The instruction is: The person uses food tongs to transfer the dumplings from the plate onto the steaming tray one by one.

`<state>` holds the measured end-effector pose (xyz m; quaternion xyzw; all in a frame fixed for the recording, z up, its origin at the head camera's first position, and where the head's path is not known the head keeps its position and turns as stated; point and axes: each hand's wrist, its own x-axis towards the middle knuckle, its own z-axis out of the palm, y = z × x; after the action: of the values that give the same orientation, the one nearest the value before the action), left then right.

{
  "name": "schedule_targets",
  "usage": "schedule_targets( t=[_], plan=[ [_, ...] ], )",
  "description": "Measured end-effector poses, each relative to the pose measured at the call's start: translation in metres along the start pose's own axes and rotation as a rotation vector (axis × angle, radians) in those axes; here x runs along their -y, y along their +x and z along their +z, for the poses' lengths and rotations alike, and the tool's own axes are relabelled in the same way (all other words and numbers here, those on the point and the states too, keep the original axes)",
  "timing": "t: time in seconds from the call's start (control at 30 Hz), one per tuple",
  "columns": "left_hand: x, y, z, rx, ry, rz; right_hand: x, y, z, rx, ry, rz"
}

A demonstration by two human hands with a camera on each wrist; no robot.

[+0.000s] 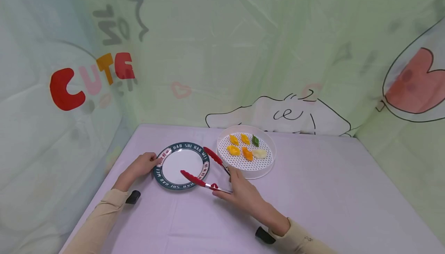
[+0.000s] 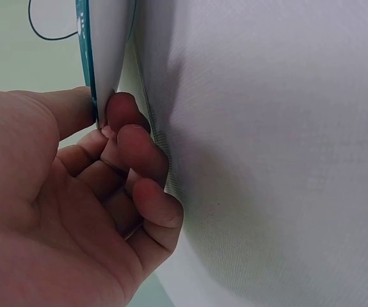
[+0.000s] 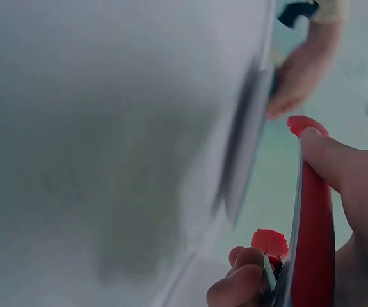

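Observation:
My left hand (image 1: 141, 166) pinches the left edge of a round plate (image 1: 169, 185), white with a dark teal lettered rim. In the left wrist view, the thumb lies on one face of the plate (image 2: 107, 57) and curled fingers on the other. Red-tipped metal tongs (image 1: 194, 179) are gripped in my right hand (image 1: 246, 193), their arms spread wide. One tip is over the plate's white middle, the other by its right rim, with nothing between them. The right wrist view shows thumb and fingers on opposite arms of the tongs (image 3: 315, 224).
Right of the plate stands a white round steamer tray (image 1: 272, 154) with a perforated base. Several dumpling-shaped pieces lie in it: yellow ones (image 1: 233, 150), an orange one (image 1: 247, 154), a cream one (image 1: 259, 153) and a green one (image 1: 255, 141). Printed cloth walls (image 1: 208, 61) enclose the table.

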<state>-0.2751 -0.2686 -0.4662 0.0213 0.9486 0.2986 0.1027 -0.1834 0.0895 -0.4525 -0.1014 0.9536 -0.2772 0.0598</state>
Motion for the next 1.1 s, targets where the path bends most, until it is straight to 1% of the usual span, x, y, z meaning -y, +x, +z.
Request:
schedule_targets(
  t=[0.1, 0.2, 0.3, 0.7, 0.83, 0.9, 0.97, 1.03, 1.1],
  plan=[
    [0.0, 0.0, 0.0, 0.005, -0.006, -0.005, 0.0, -0.001, 0.013, 0.031, -0.04, -0.022],
    [0.0, 0.0, 0.0, 0.005, -0.004, -0.007, 0.001, -0.001, 0.019, 0.034, -0.063, -0.043],
    [-0.001, 0.001, 0.0, 0.005, 0.002, -0.006, 0.003, -0.002, 0.02, 0.028, -0.077, -0.043],
    [-0.005, 0.005, 0.004, 0.018, 0.004, -0.005, 0.002, -0.005, 0.023, 0.016, -0.229, -0.008],
    [-0.006, 0.005, 0.002, 0.013, 0.021, 0.002, 0.005, -0.005, 0.025, 0.011, -0.315, -0.01],
    [-0.008, 0.003, 0.002, 0.002, 0.04, 0.003, 0.007, -0.006, 0.023, 0.011, -0.357, -0.015],
    [-0.008, 0.001, 0.002, -0.018, 0.082, 0.01, 0.01, -0.007, 0.018, 0.017, -0.382, -0.022],
    [-0.006, -0.001, 0.002, -0.05, 0.141, 0.018, 0.012, -0.01, 0.008, 0.019, -0.364, -0.027],
    [-0.001, -0.002, 0.001, -0.115, 0.201, 0.031, 0.012, -0.012, -0.007, 0.01, -0.306, -0.012]
  ],
)
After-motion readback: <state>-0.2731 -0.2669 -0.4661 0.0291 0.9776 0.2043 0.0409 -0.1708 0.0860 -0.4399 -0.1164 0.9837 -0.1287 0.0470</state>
